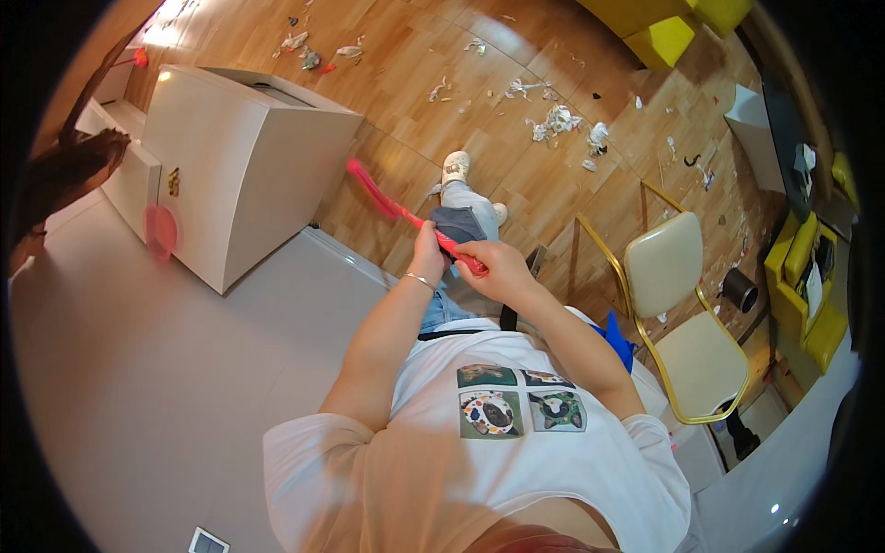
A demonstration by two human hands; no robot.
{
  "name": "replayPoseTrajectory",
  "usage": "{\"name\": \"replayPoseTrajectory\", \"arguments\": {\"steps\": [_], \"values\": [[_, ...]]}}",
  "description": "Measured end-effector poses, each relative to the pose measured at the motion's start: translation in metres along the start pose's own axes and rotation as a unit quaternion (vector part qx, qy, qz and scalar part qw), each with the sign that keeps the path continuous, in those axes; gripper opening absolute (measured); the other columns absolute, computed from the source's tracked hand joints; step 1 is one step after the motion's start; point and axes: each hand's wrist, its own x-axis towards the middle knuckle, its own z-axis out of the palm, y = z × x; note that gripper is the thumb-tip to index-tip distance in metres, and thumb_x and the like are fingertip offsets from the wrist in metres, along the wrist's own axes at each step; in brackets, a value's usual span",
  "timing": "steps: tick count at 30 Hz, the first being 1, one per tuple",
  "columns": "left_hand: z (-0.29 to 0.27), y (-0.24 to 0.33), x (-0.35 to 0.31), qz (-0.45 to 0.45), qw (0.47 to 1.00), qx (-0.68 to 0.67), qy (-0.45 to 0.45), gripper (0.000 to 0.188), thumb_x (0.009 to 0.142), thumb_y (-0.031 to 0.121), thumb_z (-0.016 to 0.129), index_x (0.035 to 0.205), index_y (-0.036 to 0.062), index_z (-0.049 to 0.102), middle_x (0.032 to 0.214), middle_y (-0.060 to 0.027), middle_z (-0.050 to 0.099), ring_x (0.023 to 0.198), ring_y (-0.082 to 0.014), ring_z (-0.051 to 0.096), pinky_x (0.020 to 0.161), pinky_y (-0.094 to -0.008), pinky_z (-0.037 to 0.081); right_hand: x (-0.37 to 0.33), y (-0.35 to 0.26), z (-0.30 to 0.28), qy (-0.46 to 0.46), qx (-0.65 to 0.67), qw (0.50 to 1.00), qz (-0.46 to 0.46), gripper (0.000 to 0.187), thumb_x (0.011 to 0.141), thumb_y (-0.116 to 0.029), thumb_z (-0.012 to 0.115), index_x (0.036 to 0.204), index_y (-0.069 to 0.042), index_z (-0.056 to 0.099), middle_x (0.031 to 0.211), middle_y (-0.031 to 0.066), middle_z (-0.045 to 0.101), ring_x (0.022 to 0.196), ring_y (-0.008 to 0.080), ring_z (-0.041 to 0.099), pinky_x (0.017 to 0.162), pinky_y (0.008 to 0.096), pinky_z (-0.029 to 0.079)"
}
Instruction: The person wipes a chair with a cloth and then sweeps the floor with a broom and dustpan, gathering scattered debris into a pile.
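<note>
In front of my waist, both hands are closed on a long, thin pinkish-red strip or stick; its exact kind I cannot make out. My left hand (pixel 428 254), with a bangle at the wrist, grips its middle. Nearer its lower right end, my right hand (pixel 498 267) holds it with bent fingers. The red strip (pixel 376 195) slants up and left past my left hand, and its far end is blurred. Just beyond my hands is a dark grey fabric-like piece (pixel 457 224); I cannot tell whether either hand holds it.
A white cabinet (pixel 249 166) with an open top compartment stands at the left. Crumpled paper scraps (pixel 558 122) litter the wooden floor (pixel 415 120) ahead. At the right are a gold-framed cream chair (pixel 664 263), a dark bin (pixel 739 290) and yellow furniture (pixel 811 295).
</note>
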Motion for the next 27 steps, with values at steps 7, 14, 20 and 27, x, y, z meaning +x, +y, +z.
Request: {"name": "replayPoseTrajectory", "arguments": {"steps": [7, 14, 20, 27], "values": [[0.003, -0.013, -0.009, -0.07, 0.99, 0.04, -0.119, 0.028, 0.09, 0.034, 0.046, 0.094, 0.0063, 0.05, 0.086, -0.0098, 0.059, 0.08, -0.0238, 0.058, 0.077, -0.0392, 0.049, 0.003, -0.018, -0.016, -0.088, -0.102, 0.99, -0.043, 0.02, 0.075, -0.015, 0.066, 0.093, -0.007, 0.06, 0.07, 0.0117, 0.059, 0.066, 0.0313, 0.059, 0.058, 0.0403, 0.047], [0.058, -0.014, -0.042, -0.061, 0.984, 0.027, -0.166, 0.031, 0.091, 0.035, 0.045, 0.096, 0.0049, 0.049, 0.088, -0.0099, 0.059, 0.083, -0.0264, 0.06, 0.078, -0.0431, 0.051, -0.007, -0.016, -0.04, -0.092, -0.169, 0.978, -0.081, 0.024, 0.075, -0.013, 0.066, 0.096, -0.006, 0.058, 0.067, 0.012, 0.056, 0.064, 0.0307, 0.057, 0.057, 0.041, 0.045], [0.078, -0.026, -0.003, -0.058, 0.981, 0.042, -0.179, 0.027, 0.088, 0.032, 0.049, 0.089, 0.0055, 0.054, 0.078, -0.0087, 0.06, 0.073, -0.0222, 0.06, 0.069, -0.0362, 0.05, -0.006, -0.025, -0.063, -0.052, -0.2, 0.974, -0.089, 0.025, 0.074, -0.009, 0.066, 0.097, -0.005, 0.058, 0.067, 0.011, 0.055, 0.065, 0.0293, 0.056, 0.057, 0.04, 0.045], [0.101, -0.036, -0.054, -0.03, 0.986, 0.08, -0.145, 0.025, 0.089, 0.032, 0.05, 0.085, 0.0076, 0.051, 0.076, -0.0076, 0.057, 0.072, -0.0215, 0.058, 0.069, -0.0359, 0.05, -0.034, -0.037, -0.08, 0.056, -0.142, 0.988, -0.038, 0.025, 0.072, -0.007, 0.069, 0.096, -0.005, 0.063, 0.075, 0.0127, 0.062, 0.068, 0.0301, 0.06, 0.059, 0.037, 0.047]]}}
